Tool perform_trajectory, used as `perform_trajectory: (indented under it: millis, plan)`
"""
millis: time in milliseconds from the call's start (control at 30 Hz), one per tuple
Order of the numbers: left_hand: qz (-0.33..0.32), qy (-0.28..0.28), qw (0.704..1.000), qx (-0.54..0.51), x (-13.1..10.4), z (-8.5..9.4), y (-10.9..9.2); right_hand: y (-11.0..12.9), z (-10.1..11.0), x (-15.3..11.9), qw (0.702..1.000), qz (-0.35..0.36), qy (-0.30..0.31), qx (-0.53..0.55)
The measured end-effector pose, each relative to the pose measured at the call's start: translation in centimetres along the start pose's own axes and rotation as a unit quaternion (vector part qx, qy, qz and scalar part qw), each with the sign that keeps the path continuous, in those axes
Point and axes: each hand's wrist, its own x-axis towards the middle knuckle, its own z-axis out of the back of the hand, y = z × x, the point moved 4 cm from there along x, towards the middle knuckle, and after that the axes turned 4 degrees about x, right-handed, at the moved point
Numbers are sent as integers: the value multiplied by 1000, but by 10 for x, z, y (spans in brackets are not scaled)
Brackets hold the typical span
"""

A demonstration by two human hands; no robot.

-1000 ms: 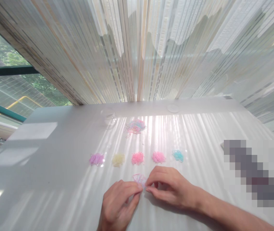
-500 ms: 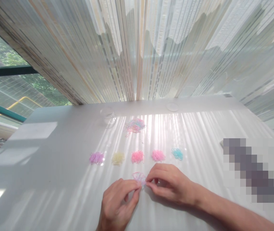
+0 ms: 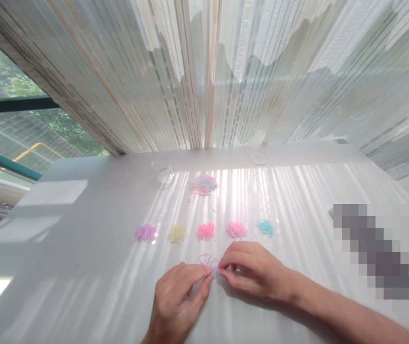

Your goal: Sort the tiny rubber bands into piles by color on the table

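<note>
A small bunch of thin looped bands [image 3: 208,260], like little elastic bands in pink, lilac and blue, is pinched at its lower end by my left hand [image 3: 181,298]. Thumb and forefinger of my right hand [image 3: 254,267] are closed together at the bunch's right side; a pinkish bit shows at their tips, too small to make out fully. Just beyond the hands lies a row of sorted piles: purple bands [image 3: 146,232], yellow bands [image 3: 177,233], coral bands [image 3: 206,231], pink bands [image 3: 237,229] and blue bands [image 3: 265,227].
Farther back on the white table [image 3: 100,229] is a mixed heap of bands [image 3: 203,185]. A clear container [image 3: 163,172] stands left of it, and a clear round lid [image 3: 258,158] lies behind. A striped curtain [image 3: 204,71] hangs along the far edge. A pixelated patch [image 3: 380,253] covers something at right.
Both hands stay almost in place, still pinching at the bunch. The whole view has shifted very slightly; the piles look unchanged.
</note>
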Motion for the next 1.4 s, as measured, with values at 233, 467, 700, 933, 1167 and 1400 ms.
perform_trajectory:
  millis: [233, 467, 700, 933, 1167, 1400]
  plan:
    - [5, 0, 1000, -2, 0, -2, 1, 1, 2, -1, 999, 27, -15, -39]
    - [19, 11, 1000, -5, -1, -3, 4, 5, 6, 0, 996, 51, -13, -69]
    - [19, 22, 1000, -2, -6, -5, 7, 3, 6, -1, 997, 48, -13, -66]
    - [25, 18, 999, -13, -6, -6, 8, 4, 6, -1, 997, 47, -9, -56]
    - [38, 17, 999, -15, -6, -5, 8, 5, 7, 0, 997, 46, -16, -67]
    - [43, 10, 999, -13, -6, -5, 8, 6, 7, 0, 996, 58, -22, -69]
